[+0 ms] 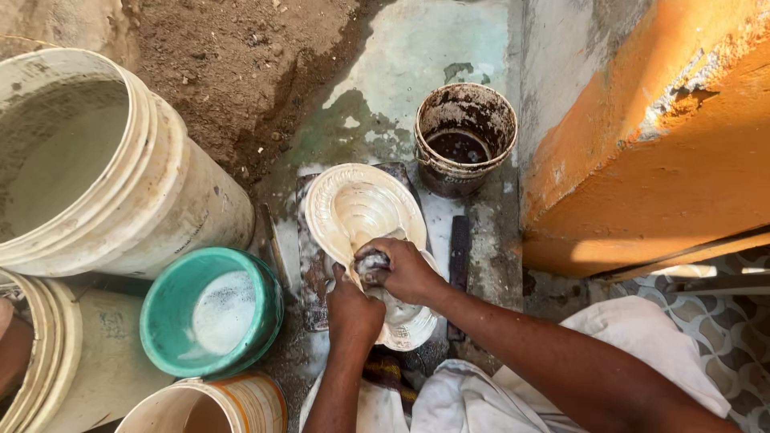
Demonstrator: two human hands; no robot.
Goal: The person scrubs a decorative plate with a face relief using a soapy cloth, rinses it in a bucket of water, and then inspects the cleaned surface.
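The white oval plaster mould (358, 210), ribbed and glossy, lies on wet concrete floor (417, 56); both hands (377, 285) clench a grey wad (371, 261) against it, between teal basin (210, 311) and grimy bucket (464, 136).

Cream ribbed mould (361, 210) – teal bowl (210, 313), orange wall (658, 160), white buckets (104, 172)

Two bare forearms enter from the lower edge of the frame, one near the bottom centre, the other slanting in from the lower right. Neither carries a sleeve, watch, bangle or ring that can be seen. The left hand (353, 309) and the right hand (405, 271) are ungloved and look wet. Below them, at the bottom centre and lower right, the person wears loose white cloth (626, 337), creased and folded over the legs.
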